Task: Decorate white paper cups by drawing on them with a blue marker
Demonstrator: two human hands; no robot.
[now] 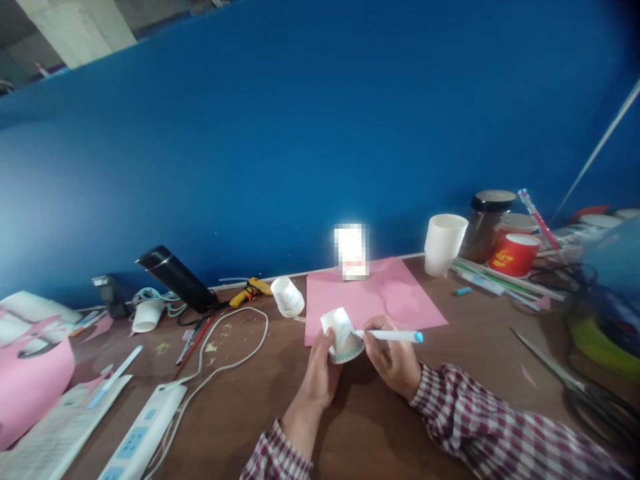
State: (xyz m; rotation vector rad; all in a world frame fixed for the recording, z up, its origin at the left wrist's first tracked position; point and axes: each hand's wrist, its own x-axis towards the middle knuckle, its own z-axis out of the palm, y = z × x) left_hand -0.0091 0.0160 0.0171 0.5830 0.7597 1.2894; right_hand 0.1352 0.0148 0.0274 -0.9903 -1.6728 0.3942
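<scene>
My left hand (pixel 320 373) is closed around a white paper cup (pixel 341 333), which is tilted and carries light blue lines and a zigzag band near its rim. In my right hand (pixel 393 353) is a white marker (pixel 395 335) with a light blue end, its tip at the cup's side. Just beyond lies a sheet of pink paper (pixel 330 293) with a brightly lit, blurred-out object (pixel 351 251) standing at its back edge. Another paper cup (pixel 288 298) with faint blue marks stands left of the sheet. A small blue marker cap (pixel 463 291) rests to the right.
Scissors (pixel 575 383) lie at the right. Behind them are stacked white cups (pixel 444 243), a dark-lidded jar (pixel 487 223) and a red cup (pixel 515 255). At the left are a power strip (pixel 143 433) with a looping cord, a yellow glue gun (pixel 250 291) and a black cylinder (pixel 175 277).
</scene>
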